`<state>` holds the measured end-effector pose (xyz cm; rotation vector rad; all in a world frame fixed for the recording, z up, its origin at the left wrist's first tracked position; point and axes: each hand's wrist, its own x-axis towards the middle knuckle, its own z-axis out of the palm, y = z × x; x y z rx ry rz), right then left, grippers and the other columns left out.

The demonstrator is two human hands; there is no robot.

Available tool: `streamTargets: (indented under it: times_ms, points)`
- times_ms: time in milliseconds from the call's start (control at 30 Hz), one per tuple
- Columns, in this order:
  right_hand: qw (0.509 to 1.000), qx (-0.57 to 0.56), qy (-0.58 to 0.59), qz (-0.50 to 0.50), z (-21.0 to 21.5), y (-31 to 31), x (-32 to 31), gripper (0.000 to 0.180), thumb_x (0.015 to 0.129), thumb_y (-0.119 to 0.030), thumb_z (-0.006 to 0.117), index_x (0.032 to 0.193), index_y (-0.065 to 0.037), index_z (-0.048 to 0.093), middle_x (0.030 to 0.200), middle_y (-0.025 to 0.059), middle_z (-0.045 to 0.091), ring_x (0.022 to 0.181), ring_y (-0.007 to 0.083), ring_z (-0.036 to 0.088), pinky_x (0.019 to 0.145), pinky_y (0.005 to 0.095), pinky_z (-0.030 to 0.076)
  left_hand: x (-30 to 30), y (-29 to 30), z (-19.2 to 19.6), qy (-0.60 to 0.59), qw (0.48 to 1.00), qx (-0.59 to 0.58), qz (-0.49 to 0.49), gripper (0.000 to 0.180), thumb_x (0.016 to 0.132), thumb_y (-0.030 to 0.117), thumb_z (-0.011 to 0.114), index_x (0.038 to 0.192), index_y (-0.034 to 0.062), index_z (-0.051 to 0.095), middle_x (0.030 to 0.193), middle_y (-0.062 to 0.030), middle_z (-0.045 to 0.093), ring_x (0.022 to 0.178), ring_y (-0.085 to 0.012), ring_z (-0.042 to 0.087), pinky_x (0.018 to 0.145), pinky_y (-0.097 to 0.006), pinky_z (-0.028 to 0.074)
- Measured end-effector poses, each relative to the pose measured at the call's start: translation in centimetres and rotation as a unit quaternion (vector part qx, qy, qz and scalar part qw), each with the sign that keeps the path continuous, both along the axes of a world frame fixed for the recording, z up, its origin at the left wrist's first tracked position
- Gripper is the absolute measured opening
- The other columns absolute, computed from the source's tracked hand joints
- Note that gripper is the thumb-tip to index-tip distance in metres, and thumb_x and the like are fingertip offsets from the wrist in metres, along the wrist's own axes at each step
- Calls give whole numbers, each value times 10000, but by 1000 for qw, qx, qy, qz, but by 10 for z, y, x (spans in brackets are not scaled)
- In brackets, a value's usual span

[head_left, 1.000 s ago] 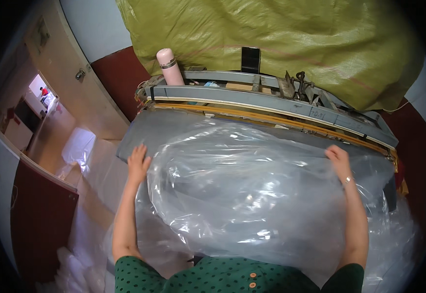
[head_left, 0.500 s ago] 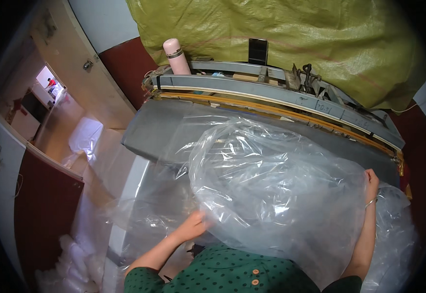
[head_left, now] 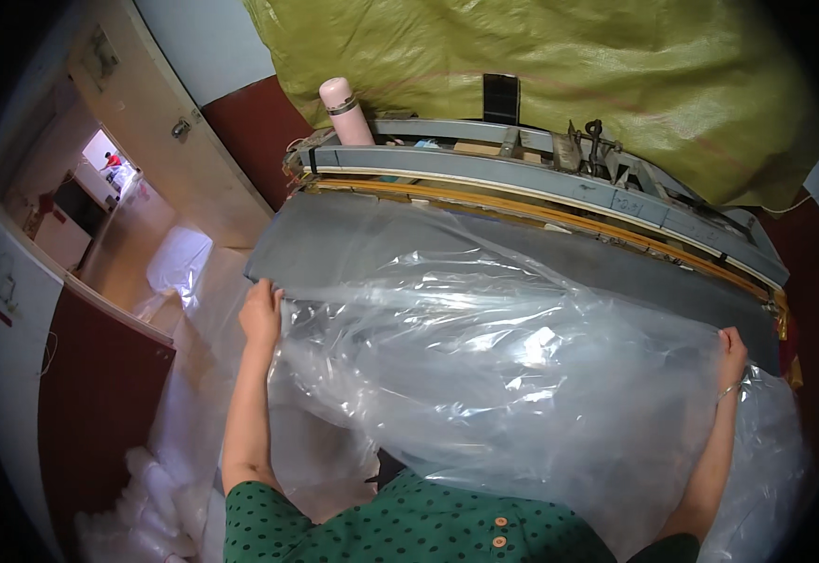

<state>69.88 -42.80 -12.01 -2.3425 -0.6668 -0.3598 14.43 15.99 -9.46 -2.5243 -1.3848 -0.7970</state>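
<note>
A wide sheet of clear plastic film (head_left: pixel 484 375) spreads in front of me, wrinkled and shiny in the middle. Its left edge is pinched in my left hand (head_left: pixel 261 311), near the left corner of the grey work surface (head_left: pixel 334 230). At the far right my right hand (head_left: pixel 732 355) has closed on the film's other edge; a bracelet circles that wrist. Between the two hands the film hangs over the near part of the surface and down toward my green dotted clothing.
Behind the grey surface runs a long metal machine frame (head_left: pixel 447 161) with an orange strip. A pink flask (head_left: pixel 345 113) stands at its left end. Yellow-green sheeting (head_left: pixel 616 84) hangs behind. At left are an open door (head_left: pixel 160 113) and piled clear plastic (head_left: pixel 142 507).
My left hand has moved up and left from near my body, drawing the film's left side out and flattening its rounded fold. My right hand stays on the right edge.
</note>
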Motion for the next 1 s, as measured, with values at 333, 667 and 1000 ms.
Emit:
streamTargets:
  times_ms: [333,667,1000]
  points:
    - [1000,-7,-21,3,-14,-10,18,186,876,-178,517,801,-10,483,624,108,401,582,162,377,559,285,382,104,-44,50,-7,887,-209,-411,214,737,108,662,922,20,603,885,-89,617,889,-247,544,792,-327,424]
    - [1000,26,7,-7,-3,-4,2,193,855,-164,552,746,-15,495,595,-8,375,580,70,338,512,234,320,210,-4,38,-172,904,-245,-306,74,809,66,539,817,3,576,800,-133,599,691,-271,559,664,-345,447]
    - [987,43,157,-2,15,-140,-69,170,802,-48,520,640,-52,469,584,-78,368,563,24,340,473,200,286,232,-52,-13,-75,915,-102,-382,102,824,118,573,786,24,571,762,-161,591,695,-349,560,602,-384,440]
